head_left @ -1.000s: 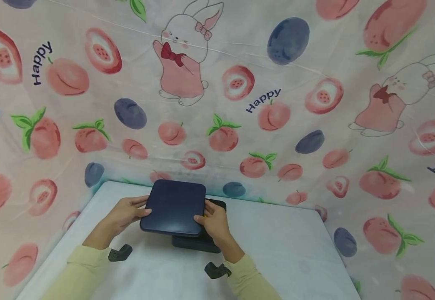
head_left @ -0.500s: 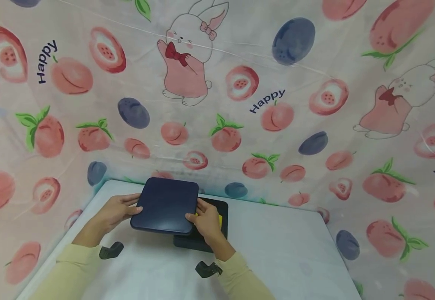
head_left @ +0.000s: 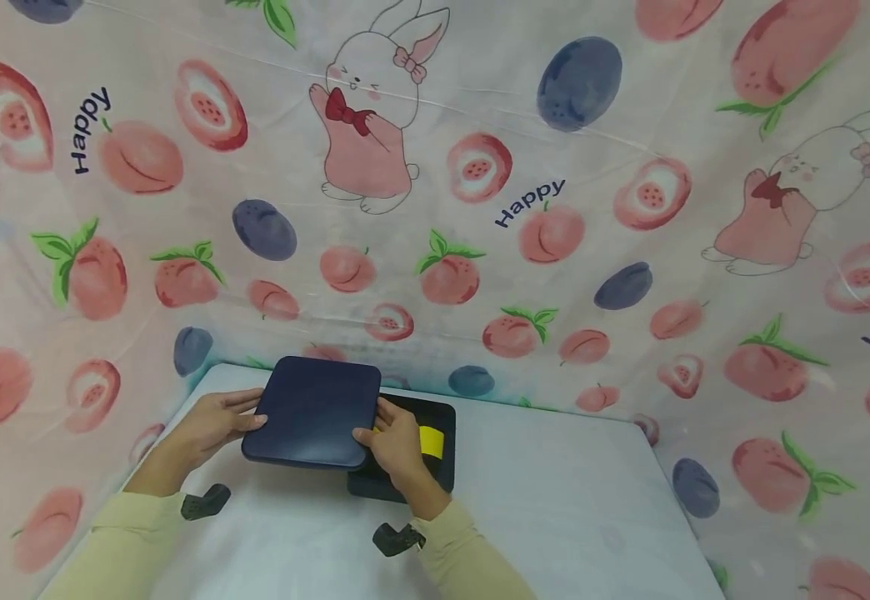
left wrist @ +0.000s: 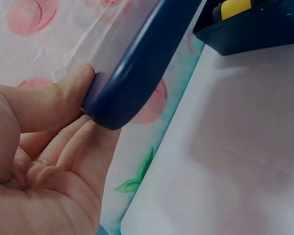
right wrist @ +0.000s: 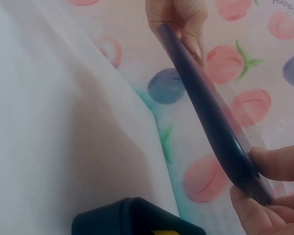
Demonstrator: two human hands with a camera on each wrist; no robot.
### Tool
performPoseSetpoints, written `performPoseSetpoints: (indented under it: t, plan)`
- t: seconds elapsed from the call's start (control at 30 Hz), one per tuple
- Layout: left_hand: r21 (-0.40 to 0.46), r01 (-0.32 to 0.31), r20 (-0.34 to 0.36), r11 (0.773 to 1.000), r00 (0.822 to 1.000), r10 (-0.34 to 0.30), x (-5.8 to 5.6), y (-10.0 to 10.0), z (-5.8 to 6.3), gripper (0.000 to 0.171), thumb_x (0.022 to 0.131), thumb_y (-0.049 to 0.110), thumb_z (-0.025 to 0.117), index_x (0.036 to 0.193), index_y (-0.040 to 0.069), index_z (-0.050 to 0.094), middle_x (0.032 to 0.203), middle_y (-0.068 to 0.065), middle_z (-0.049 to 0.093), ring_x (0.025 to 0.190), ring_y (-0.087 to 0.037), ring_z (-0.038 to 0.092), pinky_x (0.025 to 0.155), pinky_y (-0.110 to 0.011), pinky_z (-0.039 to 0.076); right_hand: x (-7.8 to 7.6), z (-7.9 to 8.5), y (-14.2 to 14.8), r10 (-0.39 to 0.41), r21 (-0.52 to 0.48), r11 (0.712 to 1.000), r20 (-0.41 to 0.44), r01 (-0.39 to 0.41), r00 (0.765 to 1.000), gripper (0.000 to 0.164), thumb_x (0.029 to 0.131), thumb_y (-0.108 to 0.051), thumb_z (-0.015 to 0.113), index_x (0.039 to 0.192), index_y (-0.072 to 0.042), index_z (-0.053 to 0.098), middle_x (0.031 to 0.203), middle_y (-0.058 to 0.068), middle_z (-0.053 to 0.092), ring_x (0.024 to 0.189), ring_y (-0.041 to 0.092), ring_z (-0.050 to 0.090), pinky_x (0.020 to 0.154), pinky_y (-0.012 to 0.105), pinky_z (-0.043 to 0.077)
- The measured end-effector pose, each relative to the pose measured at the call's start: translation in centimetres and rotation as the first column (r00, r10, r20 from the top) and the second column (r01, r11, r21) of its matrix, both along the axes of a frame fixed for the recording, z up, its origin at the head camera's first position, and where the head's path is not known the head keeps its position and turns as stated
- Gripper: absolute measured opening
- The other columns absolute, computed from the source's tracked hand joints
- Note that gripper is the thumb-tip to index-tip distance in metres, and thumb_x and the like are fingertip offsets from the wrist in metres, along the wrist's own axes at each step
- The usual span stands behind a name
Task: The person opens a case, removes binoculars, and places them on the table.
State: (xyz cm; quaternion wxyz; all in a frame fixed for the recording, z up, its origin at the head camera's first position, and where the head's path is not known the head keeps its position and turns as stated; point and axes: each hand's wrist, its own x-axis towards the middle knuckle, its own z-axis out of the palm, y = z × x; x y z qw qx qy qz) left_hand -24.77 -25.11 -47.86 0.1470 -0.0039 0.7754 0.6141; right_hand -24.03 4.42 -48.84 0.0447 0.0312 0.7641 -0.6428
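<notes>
Over the last second, a dark navy, smooth-faced square lid with rounded corners (head_left: 313, 412) has travelled toward the person's left, while a black, open-topped rectangular box (head_left: 375, 486) has stayed where it is on the white-covered counter (head_left: 555, 500). The shift leaves more of the box's inside in sight: a bright yellow curved object with black parts (head_left: 431, 442), only a sliver at first, now shows as a broad patch, though the right hand and the lid hide the rest, so what it is cannot be told. The left hand (head_left: 213, 425) pinches the lid's left edge between thumb and fingers, and the right hand (head_left: 396, 446) pinches its right edge in the same way. Both wrist views show the lid tilted and held up off the counter, apart from the box. From the head camera it overlaps only the box's left part, so the box reads as uncovered, with the lid's weight borne by both hands.
</notes>
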Motion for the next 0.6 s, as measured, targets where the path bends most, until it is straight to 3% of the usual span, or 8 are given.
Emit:
performPoseSetpoints:
  t: [0.1, 0.37, 0.6]
  plan:
    - [0.007, 0.001, 0.001, 1.0, 1.0, -0.001, -0.1, -0.4, -0.3, 0.079, 0.098, 0.014, 0.073, 0.16, -0.007, 0.029, 0.165, -0.028, 0.03, 0.119, 0.002, 0.063, 0.095, -0.019, 0.059, 0.0, -0.1, -0.4, 0.007, 0.018, 1.0, -0.005, -0.006, 1.0, 0.073, 0.088, 0.001, 0.08, 0.153, -0.001, 0.049, 0.153, 0.018, 0.057, 0.139, 0.034, 0.06, 0.106, 0.041, 0.056]
    - [-0.025, -0.001, 0.015, 1.0, 1.0, 0.002, 0.2, -1.3, -0.7, 0.079, 0.099, 0.015, 0.072, 0.16, -0.008, 0.028, 0.166, -0.03, 0.028, 0.141, -0.024, 0.054, 0.096, -0.02, 0.059, 0.1, -0.8, -1.1, 0.055, 0.036, 0.998, -0.027, -0.054, 0.998, 0.075, 0.09, -0.001, 0.078, 0.156, 0.003, 0.042, 0.156, 0.021, 0.053, 0.14, 0.035, 0.058, 0.107, 0.041, 0.056]
    - [-0.046, -0.005, 0.004, 0.999, 1.0, 0.005, 0.1, -2.3, -1.7, 0.077, 0.099, 0.015, 0.072, 0.16, -0.008, 0.029, 0.164, -0.032, 0.029, 0.136, -0.018, 0.058, 0.096, -0.02, 0.059, 0.0, -1.3, -2.0, 0.058, 0.033, 0.998, -0.035, -0.057, 0.998, 0.076, 0.089, 0.0, 0.079, 0.155, 0.004, 0.043, 0.153, 0.021, 0.056, 0.136, 0.034, 0.062, 0.101, 0.04, 0.059]
